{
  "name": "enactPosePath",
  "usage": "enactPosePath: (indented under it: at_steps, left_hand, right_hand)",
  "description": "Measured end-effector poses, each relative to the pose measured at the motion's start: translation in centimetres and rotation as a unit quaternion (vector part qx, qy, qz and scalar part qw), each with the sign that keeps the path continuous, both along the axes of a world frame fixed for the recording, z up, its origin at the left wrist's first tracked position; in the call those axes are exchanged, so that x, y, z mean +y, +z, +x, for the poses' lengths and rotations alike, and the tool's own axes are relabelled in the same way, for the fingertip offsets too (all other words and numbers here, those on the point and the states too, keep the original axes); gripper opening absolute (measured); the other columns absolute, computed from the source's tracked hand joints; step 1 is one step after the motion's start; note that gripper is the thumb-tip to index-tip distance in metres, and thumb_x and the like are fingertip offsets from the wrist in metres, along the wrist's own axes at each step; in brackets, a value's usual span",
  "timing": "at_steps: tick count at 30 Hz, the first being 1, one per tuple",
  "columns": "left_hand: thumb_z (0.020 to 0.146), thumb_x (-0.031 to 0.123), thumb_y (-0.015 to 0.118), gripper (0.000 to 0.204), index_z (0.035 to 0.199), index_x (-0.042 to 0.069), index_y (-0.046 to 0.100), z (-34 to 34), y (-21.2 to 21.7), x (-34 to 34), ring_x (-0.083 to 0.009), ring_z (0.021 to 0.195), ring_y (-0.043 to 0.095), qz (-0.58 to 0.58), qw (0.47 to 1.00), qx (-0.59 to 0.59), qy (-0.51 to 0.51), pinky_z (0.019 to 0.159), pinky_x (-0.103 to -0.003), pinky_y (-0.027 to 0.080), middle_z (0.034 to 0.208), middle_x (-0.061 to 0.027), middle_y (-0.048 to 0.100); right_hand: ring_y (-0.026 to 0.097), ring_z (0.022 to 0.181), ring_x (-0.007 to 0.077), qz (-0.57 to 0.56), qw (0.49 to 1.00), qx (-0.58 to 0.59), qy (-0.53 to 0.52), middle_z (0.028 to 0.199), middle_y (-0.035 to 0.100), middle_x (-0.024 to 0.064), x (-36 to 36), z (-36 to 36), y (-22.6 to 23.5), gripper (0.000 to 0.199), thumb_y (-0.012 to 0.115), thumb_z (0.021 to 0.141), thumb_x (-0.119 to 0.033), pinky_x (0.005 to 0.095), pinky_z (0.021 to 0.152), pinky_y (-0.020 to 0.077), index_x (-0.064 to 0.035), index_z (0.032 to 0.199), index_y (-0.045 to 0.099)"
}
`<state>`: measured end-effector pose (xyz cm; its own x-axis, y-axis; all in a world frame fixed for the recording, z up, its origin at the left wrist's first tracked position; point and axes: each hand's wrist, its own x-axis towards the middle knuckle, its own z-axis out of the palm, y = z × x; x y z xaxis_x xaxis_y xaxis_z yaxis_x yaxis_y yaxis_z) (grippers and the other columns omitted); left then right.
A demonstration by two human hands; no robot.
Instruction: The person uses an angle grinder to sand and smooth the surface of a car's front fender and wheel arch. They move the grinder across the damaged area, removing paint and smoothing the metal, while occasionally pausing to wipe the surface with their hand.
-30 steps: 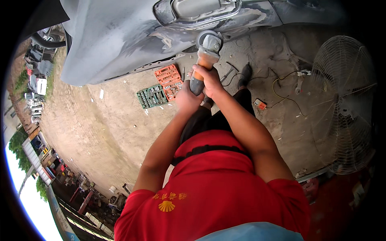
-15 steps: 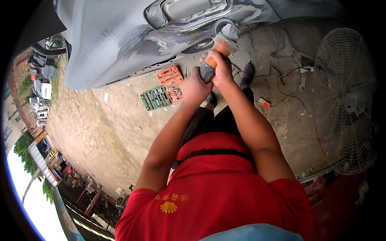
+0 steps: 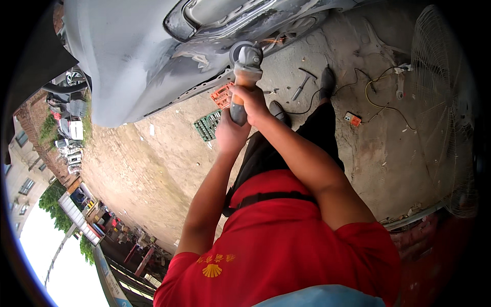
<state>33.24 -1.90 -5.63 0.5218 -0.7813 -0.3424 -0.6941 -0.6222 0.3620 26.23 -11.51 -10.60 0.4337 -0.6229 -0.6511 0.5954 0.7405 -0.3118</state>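
Both my hands hold an orange and grey angle grinder (image 3: 247,77), its head pointing away from me and its round disc at the far end. My right hand (image 3: 251,105) wraps around the orange body. Closer to me, my left hand (image 3: 231,134) is closed around the dark rear end. The disc overlaps the lower part of a grey, patchily sanded car body panel (image 3: 123,56); I cannot tell whether it touches. A recessed opening (image 3: 179,23) sits in the panel above the grinder.
An opened socket set (image 3: 206,126) in a green and orange case lies on the floor beyond my left hand. A hammer (image 3: 305,84) lies near my shoes. Cables (image 3: 381,105) run across the ground, beside a small orange-and-white device (image 3: 353,118). A wire fan guard (image 3: 440,92) stands at right.
My hands and the grinder have moved left along the panel, and the grinder now points more straight ahead. The view has shifted, and the hammer on the floor has come into sight.
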Motion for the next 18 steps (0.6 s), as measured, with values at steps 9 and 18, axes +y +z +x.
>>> enactPosePath:
  at_steps: [9,18]
  left_hand:
    - [0.079,0.033,0.083,0.049,0.113,0.004,0.064,-6.1,-2.3,-12.5,-0.0456,0.089,0.076,0.012,0.991,-0.004,-0.137,0.079,-0.056,0.061,0.093,-0.0235,0.078]
    - [0.082,0.041,0.085,0.055,0.118,0.006,0.063,5.0,-1.5,1.8,-0.0473,0.091,0.076,0.094,0.989,-0.102,-0.058,0.08,-0.058,0.06,0.096,-0.024,0.078]
  right_hand:
    - [0.073,0.091,0.0291,0.006,0.991,-0.03,-0.134,0.097,0.071,0.0117,-10.3,-9.1,-4.0,0.033,0.082,0.096,-0.028,0.0453,0.084,0.0624,-0.008,0.112,0.062]
    - [0.073,0.08,0.0221,0.09,0.99,-0.084,-0.062,0.092,0.071,0.0085,3.3,4.5,-3.2,0.033,0.087,0.093,-0.024,0.0384,0.078,0.0624,-0.007,0.111,0.065]
